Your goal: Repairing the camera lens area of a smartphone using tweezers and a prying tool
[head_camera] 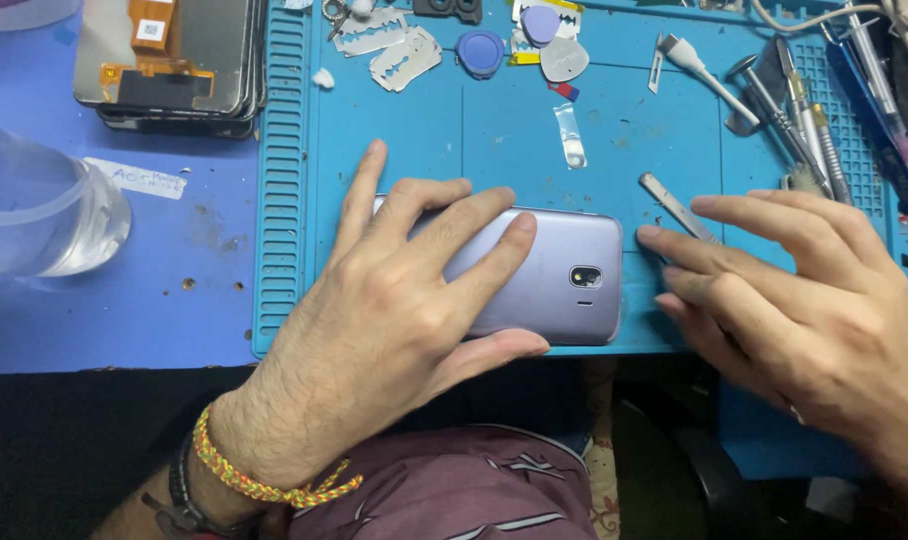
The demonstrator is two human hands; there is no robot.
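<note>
You are pressing your left hand [394, 300] flat, fingers spread, on the back of a lilac phone [559, 275] that is lying face down, camera end toward your right, on the near part of the blue repair mat [284, 200]; the hand is resting on it rather than gripping it. Your right hand [794, 290] is hovering just right of the phone, fingers straight and a little apart, holding nothing, its fingertips reaching over a slim metal pry tool [674, 208] that is lying just beyond them. As I judge it, you are steadying the phone and getting ready to take up that tool; the next move is calling for a firm pinch on the thin handle while your left palm is keeping the phone from sliding. Beyond your left fingertips a small strip of clear film [571, 135] is lying on the mat, and farther on two razor blades [394, 45], a round blue suction cup [481, 50] and pale plectrum-shaped picks [559, 55]. Out past your right hand, screwdrivers and tweezers [799, 125] are lying side by side. Left of your left hand, off the mat, a white paper label [136, 177] with handwriting is lying beside a clear plastic container [44, 205], and beyond it a stack of phone screens [169, 65] is carrying orange flex strips and a small white square sticker.
</note>
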